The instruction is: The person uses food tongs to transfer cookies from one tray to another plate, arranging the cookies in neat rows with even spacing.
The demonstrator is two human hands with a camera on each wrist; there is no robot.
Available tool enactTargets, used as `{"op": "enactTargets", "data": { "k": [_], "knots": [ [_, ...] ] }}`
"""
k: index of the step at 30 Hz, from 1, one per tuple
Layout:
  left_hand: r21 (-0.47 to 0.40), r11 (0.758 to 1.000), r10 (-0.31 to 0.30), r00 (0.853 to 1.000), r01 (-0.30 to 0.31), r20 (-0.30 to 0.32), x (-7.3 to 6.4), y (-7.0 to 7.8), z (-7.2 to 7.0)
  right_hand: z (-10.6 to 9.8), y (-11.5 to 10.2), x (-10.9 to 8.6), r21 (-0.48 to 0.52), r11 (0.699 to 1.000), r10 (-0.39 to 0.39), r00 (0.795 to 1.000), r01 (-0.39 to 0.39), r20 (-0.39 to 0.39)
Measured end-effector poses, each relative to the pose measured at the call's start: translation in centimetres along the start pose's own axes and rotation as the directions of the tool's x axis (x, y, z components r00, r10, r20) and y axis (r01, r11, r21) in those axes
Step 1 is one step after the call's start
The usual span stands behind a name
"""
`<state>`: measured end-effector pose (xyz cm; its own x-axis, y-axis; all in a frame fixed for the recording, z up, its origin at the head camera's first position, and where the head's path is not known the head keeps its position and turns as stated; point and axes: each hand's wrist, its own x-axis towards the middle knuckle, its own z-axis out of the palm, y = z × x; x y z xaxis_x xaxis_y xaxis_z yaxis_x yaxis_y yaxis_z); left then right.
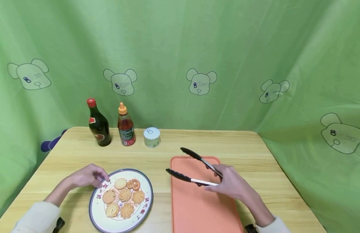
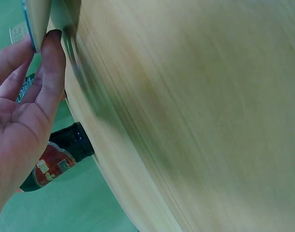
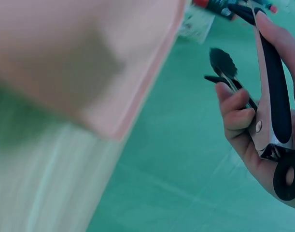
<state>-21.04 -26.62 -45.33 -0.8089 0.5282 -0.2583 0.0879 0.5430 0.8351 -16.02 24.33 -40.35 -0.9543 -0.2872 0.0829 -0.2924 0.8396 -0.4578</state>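
Observation:
My left hand [image 1: 88, 176] pinches the upper left rim of a round white plate [image 1: 102, 223] with a blue edge, between thumb and fingers; the left wrist view shows the same plate edge [image 2: 37, 29] in the grip. Several cookies [image 1: 125, 195] lie on the plate, one pretzel-shaped [image 1: 133, 184]. In my right hand [image 1: 230, 183] is a pair of metal tongs [image 1: 204, 182] with black tips, its arms spread apart and nothing between them. The tongs hang above a pink rectangular tray [image 1: 203, 210]. In the right wrist view, fingers and thumb wrap the tongs' black-grip handles [image 3: 275, 92].
Along the back of the wooden table [image 1: 226, 142] stand a dark bottle with a red cap [image 1: 99, 126], a sauce bottle with an orange cap [image 1: 126, 127] and a small can [image 1: 152, 137]. A green curtain [image 1: 168, 38] hangs behind and beside the table.

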Motion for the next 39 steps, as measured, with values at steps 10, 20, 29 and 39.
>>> {"op": "enactTargets", "data": {
  "k": [10, 20, 29, 39],
  "knots": [
    [-0.009, 1.0, 0.003, 1.0, -0.003, 0.005, -0.1, 0.0, -0.1, -0.9, 4.8, 0.1, -0.154, 0.96, 0.218, 0.969, -0.234, -0.112],
    [-0.046, 0.999, 0.011, 1.0, -0.011, 0.007, -0.2, -0.1, 0.0, -1.1, 8.7, 0.6, -0.26, 0.898, 0.323, 0.933, -0.354, -0.156],
    [-0.029, 1.0, -0.001, 1.0, 0.001, -0.015, -0.8, 0.0, 0.0, -0.6, 10.1, 1.3, -0.202, 0.905, 0.362, 0.928, -0.374, -0.092],
    [0.014, 1.0, 0.01, 1.0, -0.01, -0.016, -0.7, 0.2, 0.1, 0.2, 10.7, 1.6, -0.238, 0.882, 0.412, 0.911, -0.407, -0.03]
  ]
}}
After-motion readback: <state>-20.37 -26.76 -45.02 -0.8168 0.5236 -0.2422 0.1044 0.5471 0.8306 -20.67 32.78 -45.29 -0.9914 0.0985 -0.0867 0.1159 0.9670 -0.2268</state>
